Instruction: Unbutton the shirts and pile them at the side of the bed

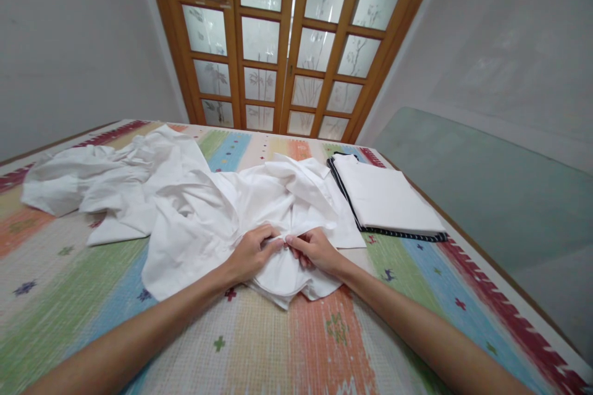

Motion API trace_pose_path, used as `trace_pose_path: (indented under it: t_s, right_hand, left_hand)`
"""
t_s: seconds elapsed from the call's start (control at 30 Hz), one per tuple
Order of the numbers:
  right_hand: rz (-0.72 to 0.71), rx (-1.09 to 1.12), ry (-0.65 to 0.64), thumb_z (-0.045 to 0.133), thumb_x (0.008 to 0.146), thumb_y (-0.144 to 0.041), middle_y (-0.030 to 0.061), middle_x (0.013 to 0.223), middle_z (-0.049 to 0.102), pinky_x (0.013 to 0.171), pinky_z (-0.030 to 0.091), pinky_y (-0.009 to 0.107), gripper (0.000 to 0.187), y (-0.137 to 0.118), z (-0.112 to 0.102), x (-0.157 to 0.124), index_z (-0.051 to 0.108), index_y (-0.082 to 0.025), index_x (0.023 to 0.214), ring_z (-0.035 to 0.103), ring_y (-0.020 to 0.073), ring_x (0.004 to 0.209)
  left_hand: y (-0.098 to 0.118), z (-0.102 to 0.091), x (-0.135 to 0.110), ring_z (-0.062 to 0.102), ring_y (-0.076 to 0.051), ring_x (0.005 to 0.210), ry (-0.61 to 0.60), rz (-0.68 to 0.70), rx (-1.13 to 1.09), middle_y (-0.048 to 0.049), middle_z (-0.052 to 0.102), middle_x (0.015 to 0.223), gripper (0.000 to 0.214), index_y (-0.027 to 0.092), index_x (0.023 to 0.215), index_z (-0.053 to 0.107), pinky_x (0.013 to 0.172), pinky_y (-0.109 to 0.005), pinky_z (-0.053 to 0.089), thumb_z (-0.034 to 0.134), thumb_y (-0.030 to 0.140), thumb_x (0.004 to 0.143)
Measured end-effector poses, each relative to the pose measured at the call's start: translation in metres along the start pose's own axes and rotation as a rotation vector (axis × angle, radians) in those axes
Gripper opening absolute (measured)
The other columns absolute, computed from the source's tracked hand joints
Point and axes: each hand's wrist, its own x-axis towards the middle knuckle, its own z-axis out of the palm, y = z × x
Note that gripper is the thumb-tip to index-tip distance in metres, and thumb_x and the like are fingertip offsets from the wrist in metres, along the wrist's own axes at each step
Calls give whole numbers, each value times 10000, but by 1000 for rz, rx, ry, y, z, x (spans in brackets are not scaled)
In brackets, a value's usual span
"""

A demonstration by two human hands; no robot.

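A rumpled white garment point(199, 216), which looks like a shirt, lies spread over the middle of the striped cover. My left hand point(254, 252) pinches its fabric between thumb and fingers near the front edge. Close beside it, my right hand point(315, 250) grips the same cloth, the thumb tips almost meeting. Gathers run out from the pinched spot, and anything small between the fingertips is hidden. More crumpled white cloth point(115, 179) reaches to the left; I cannot tell whether it is a separate piece.
On the right sits a neat stack of folded white and black cloth point(384, 194). The colourful striped cover point(185, 345) lies under everything. Beyond its far edge stand wooden glazed doors point(282, 62), with walls on both sides and a pale green panel point(491, 179) along the right.
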Motion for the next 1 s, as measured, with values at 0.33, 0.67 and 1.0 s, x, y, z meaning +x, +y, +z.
trace_pose_path:
  t_s: [0.33, 0.67, 1.0]
  right_hand:
    - [-7, -28, 5, 578, 803, -548, -48, 419, 461, 336, 277, 191, 467, 2, 3, 3, 515, -171, 535, 392, 61, 315]
    - [96, 1, 60, 583, 762, -414, -43, 332, 442, 311, 267, 186, 383, -2, 7, 7, 504, -181, 469, 365, 66, 278]
    - [208, -9, 169, 608, 688, -260, -41, 344, 462, 294, 264, 187, 265, -11, 11, 5, 546, -158, 452, 367, 68, 283]
  left_hand:
    - [1, 1, 1, 546, -137, 695, -11, -61, -36, -9, 634, 751, 292, 160, 770, 651, 665, -250, 411, 536, 399, 893]
    - [1, 2, 0, 553, -133, 663, 20, -78, 8, 3, 633, 693, 205, 159, 725, 646, 637, -229, 406, 591, 328, 828]
    - [4, 9, -2, 508, -110, 578, 51, -102, -13, 26, 585, 592, 187, 151, 619, 598, 564, -208, 372, 617, 288, 744]
